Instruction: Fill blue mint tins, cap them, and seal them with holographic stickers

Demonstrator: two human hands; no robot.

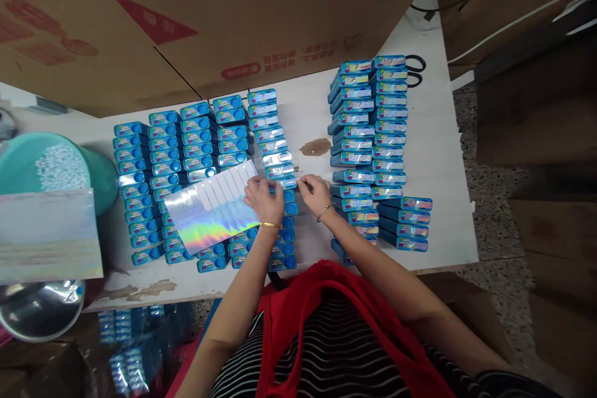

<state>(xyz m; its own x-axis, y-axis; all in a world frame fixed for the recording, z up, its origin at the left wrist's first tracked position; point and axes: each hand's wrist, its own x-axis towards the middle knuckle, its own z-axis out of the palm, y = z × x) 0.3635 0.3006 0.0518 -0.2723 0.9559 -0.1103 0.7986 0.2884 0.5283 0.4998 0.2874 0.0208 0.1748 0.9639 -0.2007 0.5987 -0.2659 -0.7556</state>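
Observation:
My left hand is closed at the right end of a shiny rainbow sticker sheet, which slants over the rows of blue boxes. Pale strip-shaped stickers run along the sheet's upper part. Just right of it, my right hand pinches the end of a small shiny sticker over the top of a blue box in the middle column. Fingertips of both hands nearly meet there. Boxes above this one in the column, such as a blue box, bear shiny strips on top. Under my left hand the box tops are partly hidden.
Stickered blue boxes stand in columns at right, with black-handled scissors behind them. Large cardboard borders the far side of the white table. At left are a teal bucket, another shiny sheet and a metal bowl.

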